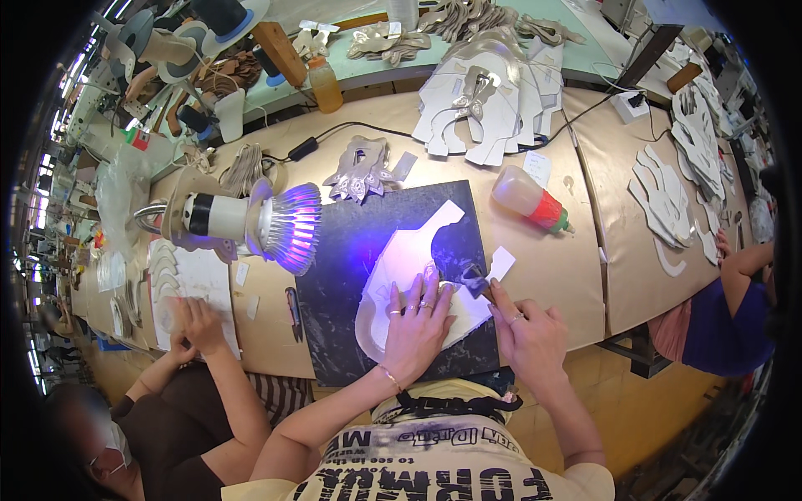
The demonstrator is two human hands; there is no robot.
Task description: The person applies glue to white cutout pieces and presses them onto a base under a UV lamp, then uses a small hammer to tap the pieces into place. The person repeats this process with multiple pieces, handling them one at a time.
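Note:
My left hand (419, 321) lies with fingers spread on a white shoe-upper piece (401, 259), which has a narrow curved arm reaching up and right. Pressed down there, it covers the lower middle of the piece. My right hand (535, 341) is closed around the handle of a small dark-headed hammer (474, 280). The hammer's head is beside my left fingertips, over the right edge of the upper piece; whether they touch I cannot tell. Beneath it all lies a black mat (334, 313). A small white tab (500, 264) sits just beyond the hammer.
A lamp (288, 228) casts violet light from the left. Nearby are a cutter knife (294, 314), a glue bottle (535, 200), metallic cut pieces (361, 169) and stacked white uppers (451, 100). A co-worker's hands (200, 326) are at the left; another person's arm (743, 267) at the right.

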